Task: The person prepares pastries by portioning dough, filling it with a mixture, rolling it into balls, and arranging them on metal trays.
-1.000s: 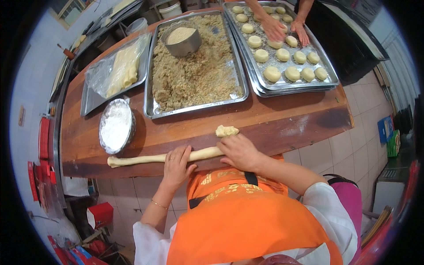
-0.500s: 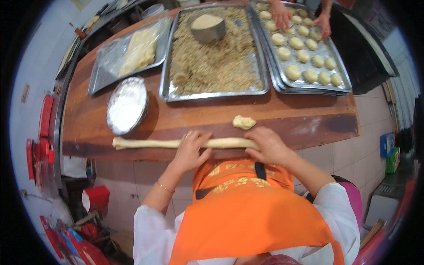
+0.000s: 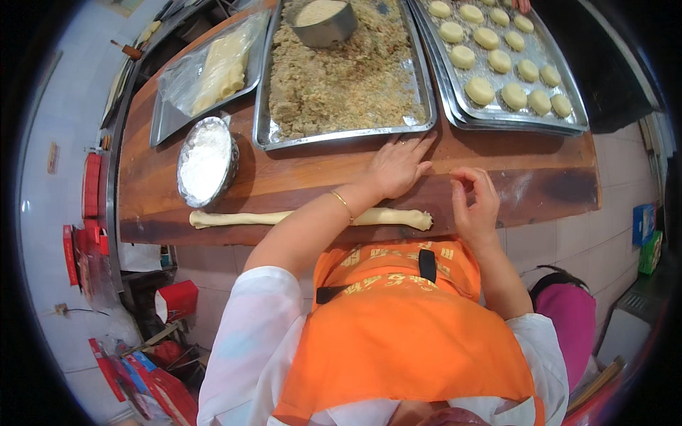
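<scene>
Dough rope (image 3: 298, 217) lies lengthwise along the near edge of the wooden table (image 3: 540, 188), pale and thin, its right end rounded, its middle hidden under the left forearm. Left hand (image 3: 398, 167) is just beyond the rope's right part, palm down on the table, fingers (image 3: 415, 145) spread flat and released, tips nearly at the rim of the crumb tray; a thin gold bangle (image 3: 344, 206) sits on that wrist. Right hand (image 3: 474, 202) is just right of the rope's right end, apart from it, raised off the wood, fingers (image 3: 463, 186) curled in with thumb and forefinger pinched together; cannot tell if a bit of dough is between them.

Beyond the rope's left part, near it, sits a round metal bowl of white flour (image 3: 206, 160). Farther back behind the rope's middle, a big steel tray of brown crumbly filling (image 3: 344, 78) with a metal scoop cup (image 3: 321, 21) in its far end, cup full of the same crumbs. Left of that tray, a flatter tray (image 3: 165, 124) carries a clear plastic bag of pale dough (image 3: 217, 67). Right of the crumb tray, well beyond the rope's right end, a steel tray (image 3: 568, 121) with rows of round pale dough balls (image 3: 480, 90). Nearest the camera, the person's orange apron (image 3: 405, 334) over white sleeves.
</scene>
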The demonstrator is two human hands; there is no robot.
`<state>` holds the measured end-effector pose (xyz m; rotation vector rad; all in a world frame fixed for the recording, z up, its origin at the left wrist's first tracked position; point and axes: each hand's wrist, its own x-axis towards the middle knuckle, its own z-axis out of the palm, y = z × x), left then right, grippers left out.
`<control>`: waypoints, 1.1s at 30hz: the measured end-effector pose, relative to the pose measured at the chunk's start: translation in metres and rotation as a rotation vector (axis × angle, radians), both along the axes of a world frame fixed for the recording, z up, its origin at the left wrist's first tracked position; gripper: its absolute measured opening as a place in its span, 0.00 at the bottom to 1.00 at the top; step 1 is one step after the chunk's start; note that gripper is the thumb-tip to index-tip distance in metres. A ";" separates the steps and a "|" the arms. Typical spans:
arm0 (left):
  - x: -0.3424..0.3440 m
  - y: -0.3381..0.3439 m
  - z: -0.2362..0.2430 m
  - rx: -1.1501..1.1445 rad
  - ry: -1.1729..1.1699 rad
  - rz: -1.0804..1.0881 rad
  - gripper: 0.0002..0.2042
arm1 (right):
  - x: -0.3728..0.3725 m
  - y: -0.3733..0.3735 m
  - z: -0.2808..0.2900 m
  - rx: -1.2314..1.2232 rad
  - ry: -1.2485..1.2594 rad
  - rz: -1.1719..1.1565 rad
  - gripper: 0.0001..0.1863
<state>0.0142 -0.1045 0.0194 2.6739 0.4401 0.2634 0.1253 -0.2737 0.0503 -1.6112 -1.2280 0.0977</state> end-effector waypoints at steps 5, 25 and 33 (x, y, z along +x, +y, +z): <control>0.018 0.005 0.013 -0.060 0.222 -0.092 0.31 | 0.015 -0.011 -0.008 -0.030 0.088 -0.034 0.10; 0.015 0.006 0.004 0.140 -0.080 -0.295 0.30 | 0.020 -0.020 0.006 -0.052 0.031 0.025 0.10; -0.034 0.003 -0.006 0.020 -0.077 -0.068 0.31 | 0.010 -0.015 0.017 -0.132 0.059 0.084 0.09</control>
